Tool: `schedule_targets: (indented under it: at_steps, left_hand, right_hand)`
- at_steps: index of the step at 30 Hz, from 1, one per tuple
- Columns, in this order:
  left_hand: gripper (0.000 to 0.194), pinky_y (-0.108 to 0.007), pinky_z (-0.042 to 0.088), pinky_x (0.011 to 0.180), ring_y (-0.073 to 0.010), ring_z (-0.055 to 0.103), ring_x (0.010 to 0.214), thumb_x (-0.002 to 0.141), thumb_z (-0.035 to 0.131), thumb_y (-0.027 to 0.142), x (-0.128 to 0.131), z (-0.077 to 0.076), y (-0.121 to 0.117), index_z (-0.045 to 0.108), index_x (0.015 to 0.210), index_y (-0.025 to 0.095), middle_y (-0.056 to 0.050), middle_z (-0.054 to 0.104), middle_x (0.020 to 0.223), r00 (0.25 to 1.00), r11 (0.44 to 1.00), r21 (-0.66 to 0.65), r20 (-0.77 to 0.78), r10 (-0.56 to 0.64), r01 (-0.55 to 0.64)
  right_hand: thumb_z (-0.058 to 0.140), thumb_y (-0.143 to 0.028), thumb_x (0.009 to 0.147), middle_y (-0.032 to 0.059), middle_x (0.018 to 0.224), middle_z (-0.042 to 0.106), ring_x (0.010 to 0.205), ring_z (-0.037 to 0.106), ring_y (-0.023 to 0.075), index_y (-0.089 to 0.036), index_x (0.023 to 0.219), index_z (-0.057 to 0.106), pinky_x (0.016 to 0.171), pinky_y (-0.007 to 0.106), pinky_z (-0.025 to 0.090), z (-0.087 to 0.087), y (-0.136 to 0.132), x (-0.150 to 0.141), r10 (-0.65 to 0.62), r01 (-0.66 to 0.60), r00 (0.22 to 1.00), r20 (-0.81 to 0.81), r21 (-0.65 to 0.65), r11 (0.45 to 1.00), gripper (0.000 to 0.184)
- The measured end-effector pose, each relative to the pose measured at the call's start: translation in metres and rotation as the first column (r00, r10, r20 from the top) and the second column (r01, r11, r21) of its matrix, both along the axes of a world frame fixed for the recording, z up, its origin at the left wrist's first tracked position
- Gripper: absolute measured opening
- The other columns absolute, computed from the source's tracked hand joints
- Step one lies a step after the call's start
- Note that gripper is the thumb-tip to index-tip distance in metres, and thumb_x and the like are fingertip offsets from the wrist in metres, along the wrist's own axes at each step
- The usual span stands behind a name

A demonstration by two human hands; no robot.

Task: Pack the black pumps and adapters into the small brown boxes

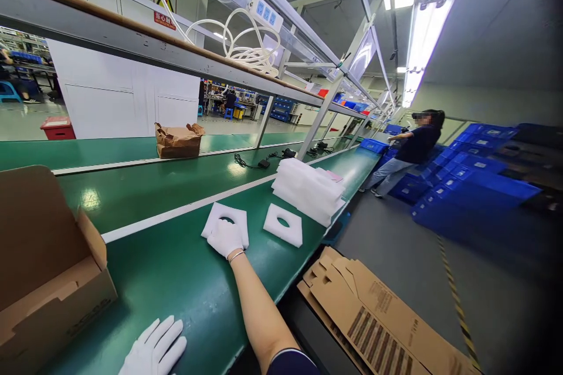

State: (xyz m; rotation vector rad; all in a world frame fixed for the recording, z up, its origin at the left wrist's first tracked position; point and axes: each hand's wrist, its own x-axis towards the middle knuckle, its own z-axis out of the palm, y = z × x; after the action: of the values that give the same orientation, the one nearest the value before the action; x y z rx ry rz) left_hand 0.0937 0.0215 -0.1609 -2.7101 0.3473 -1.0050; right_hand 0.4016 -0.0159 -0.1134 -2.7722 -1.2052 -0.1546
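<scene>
**Speaker one:** Green belt surface (176, 287) of a factory line: what's the right hand (225, 238) doing?

**Speaker two:** Resting open, white-gloved, palm down on a white foam pad (235, 224), not visibly gripping.

**Speaker one:** Where's the pad?

**Speaker two:** Directly beneath it, well far of the left hand (153, 348), which lies open near a cardboard box (44, 258). It's squarish, with no clear long axis and a round central hole.

**Speaker one:** Beyond it?

**Speaker two:** Another holed pad (282, 225) to the right, then a foam stack (308, 190).

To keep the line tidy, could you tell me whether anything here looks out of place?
Yes: a flattened brown cardboard carton lies on the grey floor beside the line, and a loose black cable with small adapters sprawls across the green conveyor belt, neither looking stowed.
</scene>
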Motion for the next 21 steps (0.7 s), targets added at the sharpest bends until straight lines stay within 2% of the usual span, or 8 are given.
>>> schedule_targets:
  at_steps: [6,10,12,14,17,21]
  left_hand:
    - [0.033,-0.028,0.055,0.083,-0.0197,0.067,0.103,0.090,0.059,0.047,-0.002,0.006,-0.004,0.072,0.114,0.029,0.002,0.073,0.117,0.998,0.996,0.071,-0.029,0.055,-0.053]
    - [0.034,-0.027,0.055,0.085,-0.0186,0.067,0.103,0.089,0.057,0.047,-0.001,-0.010,0.001,0.070,0.116,0.030,0.002,0.072,0.118,1.000,0.997,0.072,0.009,0.026,-0.026]
    - [0.035,-0.026,0.053,0.088,-0.0176,0.067,0.104,0.091,0.055,0.046,0.000,-0.020,0.003,0.068,0.119,0.031,0.002,0.072,0.118,0.998,1.000,0.014,0.064,-0.016,0.015]
    - [0.036,-0.027,0.053,0.092,-0.0179,0.065,0.107,0.091,0.054,0.044,-0.001,-0.023,0.002,0.066,0.123,0.032,0.001,0.071,0.121,0.999,0.998,-0.057,0.052,-0.002,0.004]
    - [0.036,-0.030,0.052,0.097,-0.0196,0.063,0.112,0.090,0.057,0.041,-0.004,-0.013,-0.004,0.065,0.125,0.032,0.000,0.069,0.125,0.997,0.991,-0.115,-0.050,0.059,-0.064]
    - [0.032,-0.027,0.051,0.096,-0.0189,0.063,0.110,0.090,0.059,0.039,-0.007,0.005,-0.010,0.068,0.119,0.029,0.000,0.070,0.123,0.997,0.993,-0.101,-0.034,0.062,-0.066]
  right_hand:
    - [0.057,-0.032,0.079,0.0183,0.097,0.070,0.090,0.069,0.0305,-0.011,0.100,0.068,0.079,0.038,0.049,0.000,0.001,0.000,-0.012,0.012,1.000,-0.009,-0.016,1.000,0.032]
    - [0.057,-0.033,0.079,0.0176,0.097,0.071,0.089,0.069,0.0307,-0.012,0.100,0.068,0.079,0.038,0.049,-0.001,0.001,0.001,-0.004,0.004,1.000,-0.006,-0.004,1.000,0.031]
    - [0.057,-0.033,0.080,0.0174,0.096,0.071,0.089,0.069,0.0310,-0.012,0.100,0.068,0.078,0.038,0.049,-0.001,0.001,0.001,-0.002,0.002,1.000,-0.004,0.003,1.000,0.031]
    - [0.057,-0.032,0.080,0.0178,0.096,0.071,0.088,0.069,0.0313,-0.011,0.099,0.068,0.078,0.038,0.049,-0.002,0.001,0.001,-0.003,0.003,1.000,-0.003,0.007,1.000,0.030]
    - [0.057,-0.031,0.080,0.0180,0.097,0.071,0.090,0.069,0.0318,-0.011,0.100,0.068,0.079,0.038,0.049,-0.001,0.001,0.001,-0.005,0.005,1.000,0.000,0.006,1.000,0.030]
    - [0.058,-0.032,0.081,0.0181,0.097,0.071,0.090,0.069,0.0308,-0.011,0.099,0.068,0.079,0.036,0.048,0.000,0.001,0.000,-0.016,0.016,1.000,-0.002,-0.003,1.000,0.030]
